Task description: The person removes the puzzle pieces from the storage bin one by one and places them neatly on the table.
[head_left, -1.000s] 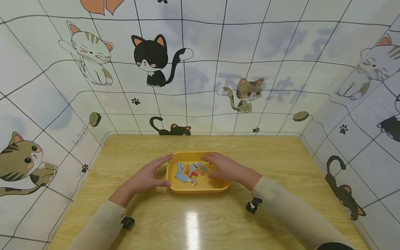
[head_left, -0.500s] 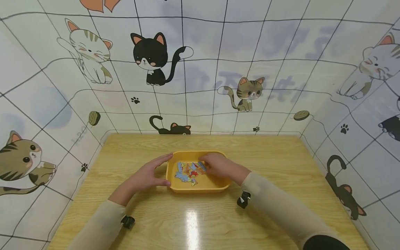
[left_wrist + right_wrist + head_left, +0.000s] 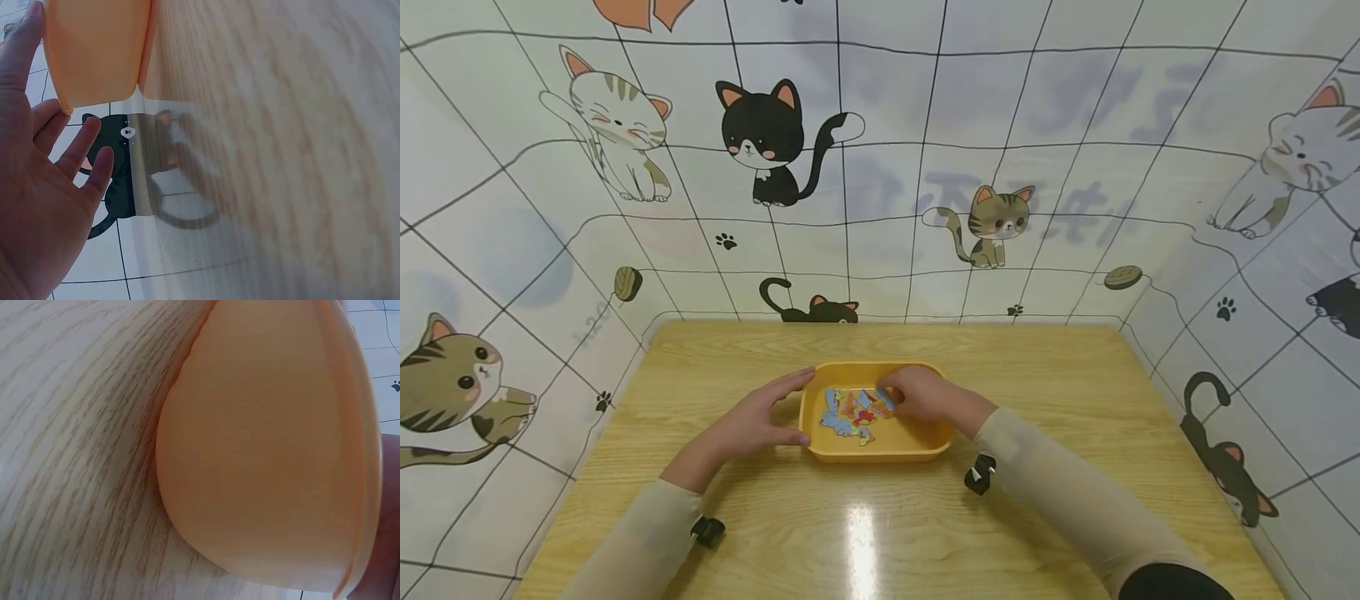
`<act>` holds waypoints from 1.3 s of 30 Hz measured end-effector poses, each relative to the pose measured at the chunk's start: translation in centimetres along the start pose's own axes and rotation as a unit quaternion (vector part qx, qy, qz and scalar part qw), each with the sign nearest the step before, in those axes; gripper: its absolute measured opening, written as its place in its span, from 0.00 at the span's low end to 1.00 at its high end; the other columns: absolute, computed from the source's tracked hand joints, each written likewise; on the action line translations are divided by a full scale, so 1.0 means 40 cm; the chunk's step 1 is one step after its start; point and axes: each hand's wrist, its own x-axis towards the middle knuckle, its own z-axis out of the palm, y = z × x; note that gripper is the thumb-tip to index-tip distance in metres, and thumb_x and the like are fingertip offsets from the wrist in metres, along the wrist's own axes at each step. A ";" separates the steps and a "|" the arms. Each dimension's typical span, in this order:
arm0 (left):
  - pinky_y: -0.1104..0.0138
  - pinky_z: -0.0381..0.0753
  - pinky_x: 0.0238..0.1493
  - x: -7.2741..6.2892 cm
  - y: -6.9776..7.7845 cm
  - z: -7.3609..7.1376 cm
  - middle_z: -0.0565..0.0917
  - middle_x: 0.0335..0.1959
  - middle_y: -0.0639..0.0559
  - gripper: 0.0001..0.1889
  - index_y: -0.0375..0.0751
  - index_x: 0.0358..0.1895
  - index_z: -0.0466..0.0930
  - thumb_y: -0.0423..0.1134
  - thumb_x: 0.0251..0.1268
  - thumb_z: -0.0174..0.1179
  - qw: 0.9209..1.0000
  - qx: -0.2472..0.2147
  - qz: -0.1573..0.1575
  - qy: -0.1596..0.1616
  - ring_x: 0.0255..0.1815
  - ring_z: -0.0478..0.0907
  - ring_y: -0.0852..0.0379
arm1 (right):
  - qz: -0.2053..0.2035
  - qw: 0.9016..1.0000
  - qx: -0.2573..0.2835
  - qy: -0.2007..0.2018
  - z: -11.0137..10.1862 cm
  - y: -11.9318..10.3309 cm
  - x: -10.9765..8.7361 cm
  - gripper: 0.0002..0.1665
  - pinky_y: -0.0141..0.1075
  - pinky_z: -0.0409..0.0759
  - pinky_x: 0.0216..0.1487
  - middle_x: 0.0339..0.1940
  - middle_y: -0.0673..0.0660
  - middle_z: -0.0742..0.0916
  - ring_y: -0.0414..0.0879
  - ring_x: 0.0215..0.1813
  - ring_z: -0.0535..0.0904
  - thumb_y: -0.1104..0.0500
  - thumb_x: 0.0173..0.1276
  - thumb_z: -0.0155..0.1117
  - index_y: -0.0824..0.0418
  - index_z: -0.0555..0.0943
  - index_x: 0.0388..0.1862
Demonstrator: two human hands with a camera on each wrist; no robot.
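Observation:
A yellow plastic tray [image 3: 880, 457] stands on the wooden table, holding small flat cut-out pieces [image 3: 844, 421] in blue, orange, red and yellow. At its left end, my left hand [image 3: 752, 425] spans the side with thumb and index finger at the rim. The left wrist view shows the other fingers of the left hand [image 3: 47, 181] spread beside the tray [image 3: 100, 56]. My right hand [image 3: 925, 393] reaches inside from the right, bent down at a blue piece [image 3: 885, 399]; its fingertips are hidden. In the right wrist view the tray wall [image 3: 269, 444] covers most of that hand.
The wooden table [image 3: 1030, 367] surrounds the tray. Behind it and at both sides rise white gridded walls [image 3: 887, 250] printed with cartoon cats. A small black device [image 3: 707, 532] sits on the left cuff, another black device [image 3: 980, 473] on the right one.
My right hand has lowered into the tray and bent its fingers toward the blue piece, barely moving in the last half second. My left hand and the tray stay in place.

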 end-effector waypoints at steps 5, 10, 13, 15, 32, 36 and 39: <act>0.36 0.57 0.84 0.000 -0.004 0.001 0.59 0.91 0.56 0.57 0.49 0.89 0.63 0.47 0.57 0.87 1.000 -0.003 -0.004 -0.001 0.89 0.57 0.41 | 0.016 1.000 0.023 -0.004 0.000 0.003 0.001 0.25 0.38 0.78 0.43 0.32 0.48 0.83 0.42 0.36 0.75 0.66 0.70 0.80 0.65 0.86 0.65; 0.36 0.57 0.85 0.000 -0.003 0.001 0.60 0.90 0.56 0.57 0.48 0.89 0.63 0.47 0.57 0.87 1.000 -0.002 -0.001 0.001 0.88 0.59 0.41 | 0.020 0.999 0.026 -0.012 0.002 0.013 0.004 0.24 0.37 0.76 0.41 0.31 0.47 0.82 0.41 0.35 0.75 0.65 0.70 0.80 0.64 0.85 0.64; 0.36 0.57 0.84 0.000 -0.002 0.001 0.60 0.90 0.56 0.58 0.48 0.89 0.63 0.47 0.57 0.87 1.000 -0.002 -0.003 0.001 0.88 0.58 0.41 | 0.021 0.999 0.026 -0.020 0.001 0.018 0.006 0.24 0.36 0.76 0.41 0.31 0.46 0.82 0.40 0.35 0.75 0.64 0.70 0.80 0.63 0.85 0.63; 0.36 0.58 0.84 -0.001 -0.003 0.001 0.60 0.90 0.57 0.58 0.49 0.89 0.63 0.48 0.57 0.87 1.000 -0.002 -0.005 0.002 0.89 0.58 0.41 | 0.021 0.999 0.028 -0.025 0.000 0.018 0.006 0.25 0.35 0.77 0.40 0.31 0.46 0.83 0.39 0.34 0.76 0.63 0.69 0.80 0.63 0.84 0.63; 0.36 0.56 0.85 0.001 -0.002 0.003 0.60 0.90 0.58 0.58 0.49 0.89 0.63 0.50 0.56 0.87 1.000 0.004 -0.006 0.004 0.90 0.55 0.42 | 0.041 0.987 0.156 0.005 -0.032 -0.010 -0.070 0.26 0.43 0.87 0.52 0.55 0.55 0.86 0.49 0.52 0.86 0.68 0.66 0.76 0.64 0.82 0.63; 0.35 0.56 0.84 0.001 -0.001 0.002 0.60 0.90 0.58 0.58 0.49 0.89 0.63 0.51 0.56 0.87 1.000 0.002 -0.006 0.003 0.89 0.58 0.42 | 0.046 0.984 0.169 0.015 -0.042 -0.002 -0.091 0.29 0.44 0.87 0.53 0.54 0.54 0.86 0.49 0.53 0.87 0.67 0.67 0.73 0.63 0.80 0.68; 0.35 0.57 0.84 0.001 0.001 0.003 0.60 0.90 0.58 0.58 0.49 0.89 0.63 0.50 0.56 0.87 1.000 0.000 -0.008 0.005 0.88 0.60 0.41 | 0.041 0.983 0.176 0.026 -0.052 0.005 -0.107 0.31 0.46 0.88 0.54 0.54 0.55 0.87 0.48 0.52 0.86 0.66 0.69 0.72 0.62 0.79 0.70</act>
